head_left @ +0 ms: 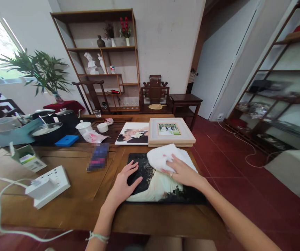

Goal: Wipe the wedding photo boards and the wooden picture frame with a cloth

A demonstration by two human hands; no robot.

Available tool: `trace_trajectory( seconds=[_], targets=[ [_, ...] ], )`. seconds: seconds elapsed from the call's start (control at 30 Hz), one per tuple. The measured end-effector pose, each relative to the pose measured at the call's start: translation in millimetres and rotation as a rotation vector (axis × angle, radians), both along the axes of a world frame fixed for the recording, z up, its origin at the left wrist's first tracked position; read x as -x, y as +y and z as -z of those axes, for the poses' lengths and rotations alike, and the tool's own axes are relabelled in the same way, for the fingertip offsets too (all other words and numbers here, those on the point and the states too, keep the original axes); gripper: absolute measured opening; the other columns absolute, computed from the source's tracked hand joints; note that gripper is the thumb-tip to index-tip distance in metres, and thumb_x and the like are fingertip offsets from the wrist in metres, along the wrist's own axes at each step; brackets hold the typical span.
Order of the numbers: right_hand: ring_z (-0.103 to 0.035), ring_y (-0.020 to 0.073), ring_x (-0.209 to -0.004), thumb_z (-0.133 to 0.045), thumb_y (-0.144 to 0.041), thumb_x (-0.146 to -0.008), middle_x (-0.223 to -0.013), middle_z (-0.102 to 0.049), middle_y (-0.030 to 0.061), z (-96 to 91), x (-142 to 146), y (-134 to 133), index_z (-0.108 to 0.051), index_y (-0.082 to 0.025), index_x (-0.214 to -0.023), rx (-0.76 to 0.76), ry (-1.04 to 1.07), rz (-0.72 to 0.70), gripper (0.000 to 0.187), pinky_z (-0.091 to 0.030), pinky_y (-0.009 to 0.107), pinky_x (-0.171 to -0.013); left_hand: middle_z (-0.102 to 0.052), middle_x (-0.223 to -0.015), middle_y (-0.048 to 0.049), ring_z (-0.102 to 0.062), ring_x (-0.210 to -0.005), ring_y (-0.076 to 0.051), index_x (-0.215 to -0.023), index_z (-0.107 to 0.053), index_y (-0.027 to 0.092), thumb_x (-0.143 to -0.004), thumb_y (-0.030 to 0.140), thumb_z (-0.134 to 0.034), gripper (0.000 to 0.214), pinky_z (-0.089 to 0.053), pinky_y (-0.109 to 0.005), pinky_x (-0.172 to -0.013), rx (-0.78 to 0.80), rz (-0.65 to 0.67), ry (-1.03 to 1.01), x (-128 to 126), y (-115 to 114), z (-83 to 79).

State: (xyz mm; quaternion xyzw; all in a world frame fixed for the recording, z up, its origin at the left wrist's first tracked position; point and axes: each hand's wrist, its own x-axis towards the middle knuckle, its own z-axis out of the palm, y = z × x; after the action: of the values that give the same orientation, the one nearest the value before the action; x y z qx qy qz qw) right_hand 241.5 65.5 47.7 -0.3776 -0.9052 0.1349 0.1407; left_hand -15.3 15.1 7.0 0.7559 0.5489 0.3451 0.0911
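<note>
A dark picture panel [146, 193] with a pale dress-like shape lies flat at the near edge of the wooden table. My left hand [125, 183] rests on its left edge, thumb and fingers spread, holding nothing. Over the panel's upper right part is a bunched white cloth [162, 157]. My right hand [180, 170] presses on this cloth, its fingers bent into the fabric. The cloth and my right forearm cover the panel's right side.
Beyond the panel lie a framed photo [169, 129] and a white-edged picture [133, 134]. To the left are a phone [98, 157], a white power strip [53, 190] with a cord, a blue box [66, 140], a lidded cup [83, 127] and dark pots [66, 120].
</note>
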Motion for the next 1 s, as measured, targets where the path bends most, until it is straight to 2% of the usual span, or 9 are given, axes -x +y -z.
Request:
trace_trajectory(
  seconds=[0.1, 0.17, 0.3, 0.4, 0.5, 0.63, 0.83, 0.93, 1.0],
  targets=[
    [-0.033, 0.0276, -0.133, -0.044, -0.031, -0.093, -0.127, -0.056, 0.0157, 4.8, 2.9, 14.4, -0.062, -0.015, -0.098, -0.036, 0.004, 0.06, 0.025, -0.022, 0.049, -0.11, -0.061, -0.124, -0.0126, -0.049, -0.124, -0.027, -0.111, -0.064, 0.014, -0.081, 0.034, -0.059, 0.037, -0.043, -0.046, -0.101, 0.0, -0.001, 0.006, -0.2, 0.0, 0.6],
    [-0.028, 0.0284, -0.135, -0.046, -0.021, -0.09, -0.129, -0.054, 0.0164, 5.0, 4.4, 8.2, -0.063, -0.013, -0.099, -0.04, -0.013, 0.042, 0.021, -0.018, 0.052, -0.111, -0.062, -0.123, -0.013, -0.049, -0.123, -0.027, -0.111, -0.064, 0.013, -0.081, 0.034, -0.059, 0.037, -0.043, -0.046, -0.101, -0.002, -0.001, 0.007, -0.2, 0.1, 1.3],
    [-0.021, 0.0305, -0.137, -0.047, -0.005, -0.076, -0.141, -0.043, 0.0145, -6.4, 5.4, -38.7, -0.064, -0.013, -0.1, 0.088, -0.082, -0.076, 0.031, -0.016, 0.054, -0.11, -0.063, -0.121, -0.0136, -0.05, -0.122, -0.028, -0.111, -0.064, 0.013, -0.08, 0.034, -0.06, 0.037, -0.044, -0.047, -0.1, -0.008, -0.003, 0.003, -0.4, 0.3, 1.5],
    [-0.021, 0.0311, -0.137, -0.05, -0.007, -0.072, -0.142, -0.041, 0.0101, -18.9, 4.5, -79.5, -0.066, -0.016, -0.098, 0.217, -0.121, -0.189, 0.031, -0.014, 0.055, -0.111, -0.061, -0.123, -0.0145, -0.048, -0.124, -0.028, -0.113, -0.063, 0.012, -0.081, 0.034, -0.059, 0.039, -0.043, -0.048, -0.101, 0.005, 0.017, 0.006, -0.4, 0.3, 0.8],
    [-0.025, 0.0289, -0.136, -0.055, -0.012, -0.074, -0.141, -0.044, 0.0094, -23.5, 1.7, -94.0, -0.067, -0.017, -0.095, 0.249, -0.104, -0.251, 0.024, -0.015, 0.052, -0.112, -0.06, -0.125, -0.014, -0.046, -0.126, -0.027, -0.114, -0.062, 0.012, -0.085, 0.031, -0.053, 0.036, -0.04, -0.047, -0.103, 0.011, 0.031, -0.01, 0.3, 0.6, 1.5],
    [-0.029, 0.0213, -0.135, -0.054, -0.026, -0.086, -0.135, -0.05, 0.0132, -14.8, -3.2, -62.8, -0.065, -0.017, -0.092, 0.17, -0.025, -0.204, 0.016, -0.013, 0.042, -0.114, -0.059, -0.126, -0.0142, -0.045, -0.127, -0.026, -0.114, -0.063, 0.012, -0.088, 0.027, -0.046, 0.034, -0.038, -0.048, -0.104, 0.011, 0.048, -0.025, 2.4, 1.6, 4.1],
    [-0.028, 0.0249, -0.135, -0.044, -0.048, -0.091, -0.139, -0.045, 0.0163, 1.7, -6.9, -1.5, -0.062, -0.016, -0.102, 0.03, -0.022, -0.052, 0.039, -0.016, 0.048, -0.112, -0.058, -0.127, -0.0146, -0.044, -0.128, -0.026, -0.114, -0.062, 0.013, -0.087, 0.025, -0.047, 0.033, -0.037, -0.049, -0.105, 0.01, 0.059, -0.039, 3.0, 1.7, 5.9],
    [-0.03, 0.0257, -0.134, -0.044, -0.038, -0.092, -0.134, -0.049, 0.019, 6.0, -5.7, 4.0, -0.062, -0.014, -0.105, -0.054, -0.041, 0.029, 0.032, -0.017, 0.05, -0.111, -0.057, -0.128, -0.0143, -0.043, -0.129, -0.026, -0.114, -0.062, 0.014, -0.088, 0.025, -0.046, 0.033, -0.036, -0.048, -0.106, 0.009, 0.066, -0.062, 3.3, 1.3, 8.1],
    [-0.03, 0.0273, -0.134, -0.045, -0.025, -0.091, -0.133, -0.05, 0.0188, 6.2, -2.8, -7.2, -0.063, -0.013, -0.105, -0.076, -0.062, 0.044, 0.025, -0.018, 0.052, -0.11, -0.056, -0.129, -0.0136, -0.042, -0.13, -0.025, -0.115, -0.061, 0.015, -0.088, 0.025, -0.045, 0.033, -0.035, -0.049, -0.106, 0.014, 0.064, -0.074, 3.9, 1.3, 10.2]
  ],
)
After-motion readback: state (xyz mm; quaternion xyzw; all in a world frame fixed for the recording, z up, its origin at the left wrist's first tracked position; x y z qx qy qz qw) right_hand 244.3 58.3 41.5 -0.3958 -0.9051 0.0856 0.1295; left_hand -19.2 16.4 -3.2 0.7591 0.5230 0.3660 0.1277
